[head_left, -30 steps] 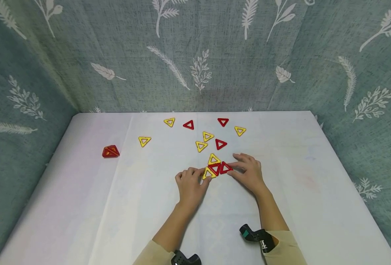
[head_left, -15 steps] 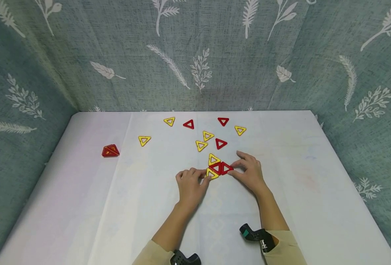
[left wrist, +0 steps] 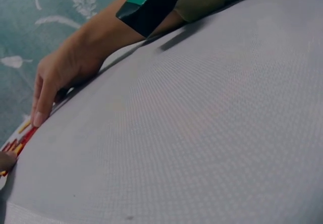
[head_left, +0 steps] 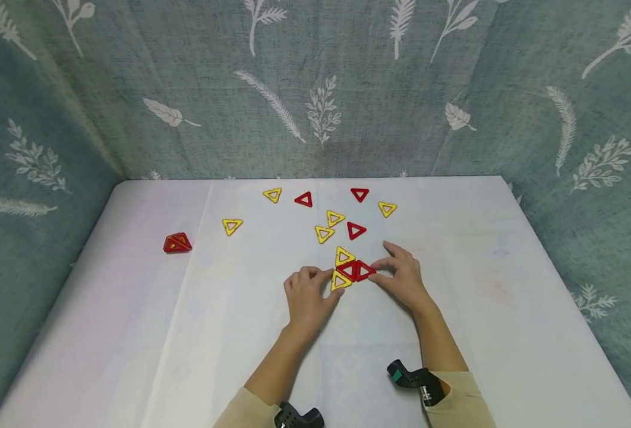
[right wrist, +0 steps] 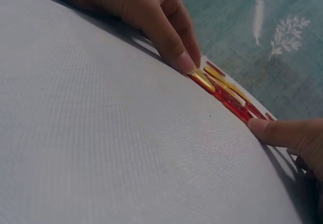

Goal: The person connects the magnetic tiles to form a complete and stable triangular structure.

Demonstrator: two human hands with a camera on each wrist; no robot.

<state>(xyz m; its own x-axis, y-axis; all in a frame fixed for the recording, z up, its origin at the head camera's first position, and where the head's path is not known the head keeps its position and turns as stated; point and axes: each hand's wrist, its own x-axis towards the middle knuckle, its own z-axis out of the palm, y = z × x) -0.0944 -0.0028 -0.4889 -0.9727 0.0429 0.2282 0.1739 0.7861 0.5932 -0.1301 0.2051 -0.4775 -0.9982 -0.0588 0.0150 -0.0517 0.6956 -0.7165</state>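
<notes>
Four-piece flat cluster in the head view: a centre red triangle tile (head_left: 346, 270) touches an upper yellow triangle tile (head_left: 344, 256), a lower yellow triangle tile (head_left: 340, 280) and a right red triangle tile (head_left: 365, 271). My left hand (head_left: 309, 300) pinches the lower yellow tile between thumb and index finger at its left and bottom. On the other side, my right hand (head_left: 404, 278) holds the tip of the right red tile between thumb and a finger, another finger raised. The right wrist view shows the left thumb against a yellow tile (right wrist: 204, 81) edge.
Beyond the cluster lie several loose tiles, among them a red triangle (head_left: 356, 230), a yellow triangle (head_left: 324, 234) and another yellow triangle (head_left: 232, 226). A red pyramid-like piece (head_left: 177, 242) stands at the left on the white table (head_left: 230, 333). A patterned curtain (head_left: 187, 148) surrounds it.
The lower yellow tile has shifted slightly right, and the red tiles have come edge to edge. My left thumb has moved from the tile's face to its lower edge.
</notes>
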